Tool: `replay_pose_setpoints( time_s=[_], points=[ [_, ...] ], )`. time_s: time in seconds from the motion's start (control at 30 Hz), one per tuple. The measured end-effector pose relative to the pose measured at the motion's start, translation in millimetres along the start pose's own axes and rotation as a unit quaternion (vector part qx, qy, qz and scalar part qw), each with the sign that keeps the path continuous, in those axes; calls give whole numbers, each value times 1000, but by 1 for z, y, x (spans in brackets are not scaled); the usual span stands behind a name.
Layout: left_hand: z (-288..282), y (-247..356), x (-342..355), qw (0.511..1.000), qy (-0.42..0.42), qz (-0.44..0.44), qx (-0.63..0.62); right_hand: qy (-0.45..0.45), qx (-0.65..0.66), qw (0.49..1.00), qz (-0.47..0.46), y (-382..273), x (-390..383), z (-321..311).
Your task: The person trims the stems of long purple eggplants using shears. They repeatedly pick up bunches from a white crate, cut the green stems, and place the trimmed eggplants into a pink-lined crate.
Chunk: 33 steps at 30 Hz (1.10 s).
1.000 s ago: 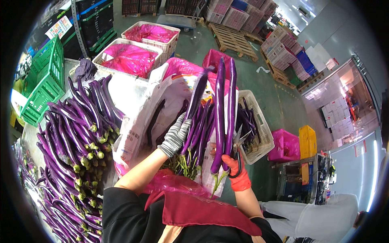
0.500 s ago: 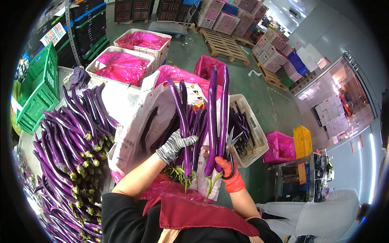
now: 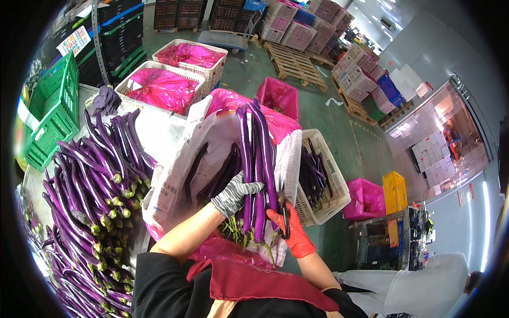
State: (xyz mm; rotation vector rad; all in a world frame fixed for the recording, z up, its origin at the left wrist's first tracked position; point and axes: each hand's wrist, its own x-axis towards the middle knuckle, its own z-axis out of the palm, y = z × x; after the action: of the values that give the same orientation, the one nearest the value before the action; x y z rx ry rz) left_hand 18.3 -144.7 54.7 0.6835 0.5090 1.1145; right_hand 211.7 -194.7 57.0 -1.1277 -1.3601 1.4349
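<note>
Several long purple eggplants (image 3: 258, 159) stand upright in a bunch in front of me, their green stems pointing down toward my chest. My left hand (image 3: 236, 195), in a grey-striped glove, is closed round them. My right hand (image 3: 293, 233), in an orange-red glove, is closed on the black-handled scissors (image 3: 287, 225) beside the lower part of the bunch; the blades are mostly hidden. Beneath is a container lined with white paper (image 3: 177, 159) and pink plastic film (image 3: 233, 253), with more eggplants (image 3: 225, 172) inside.
A large eggplant pile (image 3: 79, 196) covers the table at left, near a green crate (image 3: 55, 114). To the right stands a cream crate (image 3: 339, 200) of thin dark eggplants. Pink-lined crates (image 3: 199, 87) stand beyond. A person in white (image 3: 424, 283) is at lower right.
The eggplants that were at my right hand have come left into my left hand's bunch. My right hand has shifted slightly left with the scissors, whose blades showed clearly before.
</note>
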Motion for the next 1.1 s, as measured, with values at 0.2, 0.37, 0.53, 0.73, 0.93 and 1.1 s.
replay_pose_setpoints(
  time_s=[0.2, 0.37, 0.53, 0.73, 0.93, 1.1],
  points=[
    [-3, 7, 0, 999, 15, -35, 11, -166, 364, 915, 61, 3, -2, -46],
    [-9, 13, -8, 995, 51, -74, -34, 76, 147, 978, 129, -43, -26, -84],
    [-13, 5, -3, 996, 22, -76, -49, 177, -60, 973, 136, -2, -82, -152],
    [-9, 4, -2, 988, 16, -73, -132, 148, -88, 942, 289, 76, -101, -198],
    [-13, -7, 8, 995, 49, -46, -70, 204, -347, 910, 99, 180, -39, -235],
    [11, -1, 14, 996, 65, 1, -60, 83, 289, 952, -55, 122, 19, -191]
  ],
)
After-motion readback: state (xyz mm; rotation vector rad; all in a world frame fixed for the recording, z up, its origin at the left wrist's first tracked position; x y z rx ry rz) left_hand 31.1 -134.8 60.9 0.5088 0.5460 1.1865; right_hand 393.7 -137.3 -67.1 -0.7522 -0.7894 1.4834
